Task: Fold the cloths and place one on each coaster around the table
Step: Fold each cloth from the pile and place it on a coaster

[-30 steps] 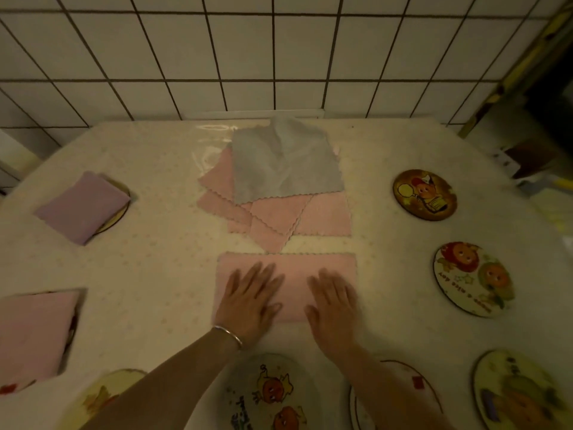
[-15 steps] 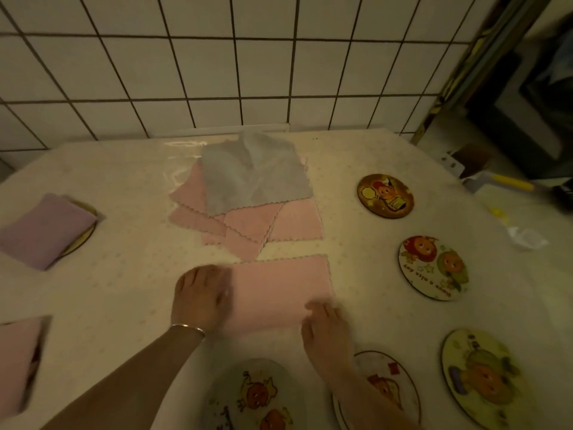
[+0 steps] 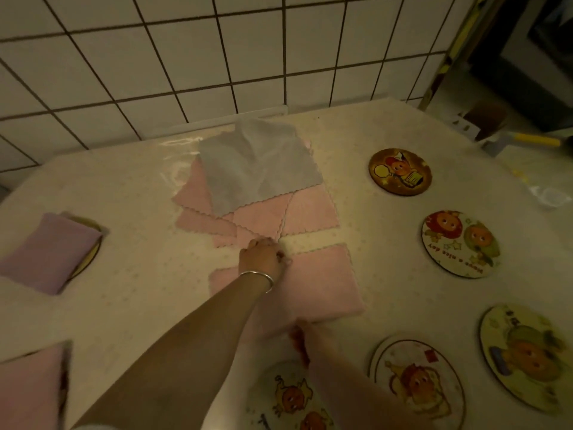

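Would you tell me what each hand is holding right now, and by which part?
Both hold the pink cloth: the left hand pinches its far edge mid-fold, the right hand grips its near edge.

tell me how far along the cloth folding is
Done: a folded purple cloth and a folded pink one each sit on a coaster at the left. In hand: the left hand and right hand both grip the pink cloth mid-fold. Left: the pile of a grey and several pink cloths is unfolded, and five visible coasters, like the brown one, are bare.
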